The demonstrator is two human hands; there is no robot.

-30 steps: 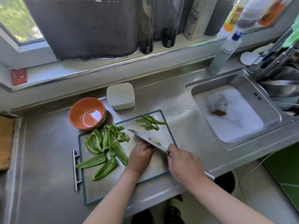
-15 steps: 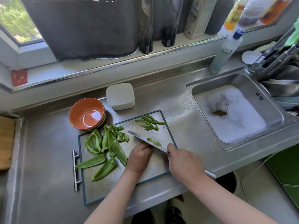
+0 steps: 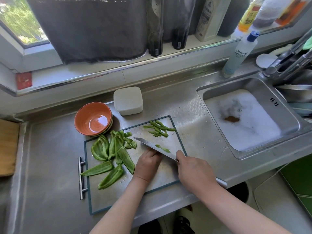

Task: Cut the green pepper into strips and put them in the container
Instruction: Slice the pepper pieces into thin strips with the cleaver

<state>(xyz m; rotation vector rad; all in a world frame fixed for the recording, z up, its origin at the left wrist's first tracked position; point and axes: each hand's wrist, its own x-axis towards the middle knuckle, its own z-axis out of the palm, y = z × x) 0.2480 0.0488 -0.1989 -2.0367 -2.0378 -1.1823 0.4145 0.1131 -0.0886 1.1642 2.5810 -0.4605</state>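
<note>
Brightness: bright, even daylight over the worktop.
Source: from the window at upper left, washed out on the foliage outside; partly blocked by the dark cloth.
Glare: white highlight inside the orange bowl; pale sheen on the knife blade and the sink wall; bright streak along the metal sill edge.
Shadows: soft and short beside the bowl; deep darkness below the worktop's front edge.
Distortion: wide-angle bowing of sill and worktop lines, strongest toward the corners.
Focus: crisp in the middle; softer and smeared on the bottles at the top and along the right margin.
</note>
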